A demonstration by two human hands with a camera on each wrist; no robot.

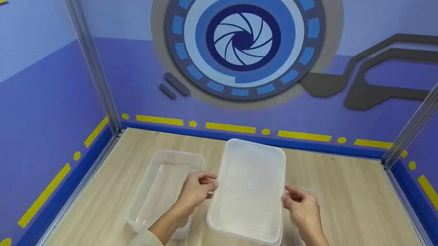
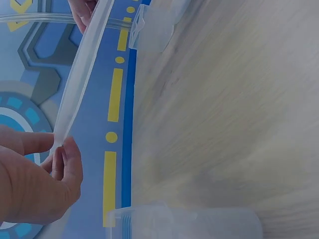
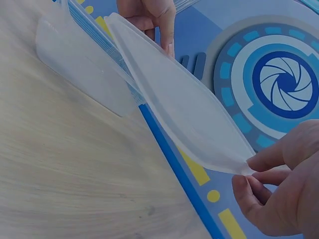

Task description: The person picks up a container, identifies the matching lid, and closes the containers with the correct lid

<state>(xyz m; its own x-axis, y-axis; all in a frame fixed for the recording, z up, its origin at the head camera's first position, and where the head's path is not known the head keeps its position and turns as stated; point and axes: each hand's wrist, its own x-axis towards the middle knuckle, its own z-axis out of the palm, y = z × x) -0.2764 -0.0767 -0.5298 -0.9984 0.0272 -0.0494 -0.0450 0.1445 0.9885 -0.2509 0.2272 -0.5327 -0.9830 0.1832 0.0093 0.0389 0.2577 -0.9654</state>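
Observation:
A translucent white plastic lid (image 1: 250,189), rectangular with rounded corners, is held up off the table between both hands. My left hand (image 1: 196,188) pinches its left long edge between thumb and fingers. On the opposite long edge, my right hand (image 1: 304,210) pinches in the same way. The left wrist view shows the lid (image 2: 79,79) almost edge-on above the table. In the right wrist view its broad face (image 3: 179,104) is seen at a slant. Below and beside my left hand stands an uncovered clear plastic container (image 1: 142,198).
A smaller clear plastic piece (image 1: 301,242) lies behind my right hand and forearm, mostly hidden; in the left wrist view it looks like a container (image 2: 154,35). Wood-grain table (image 1: 371,230) spreads underneath, enclosed by blue printed walls (image 1: 120,66) with metal corner posts (image 1: 81,35).

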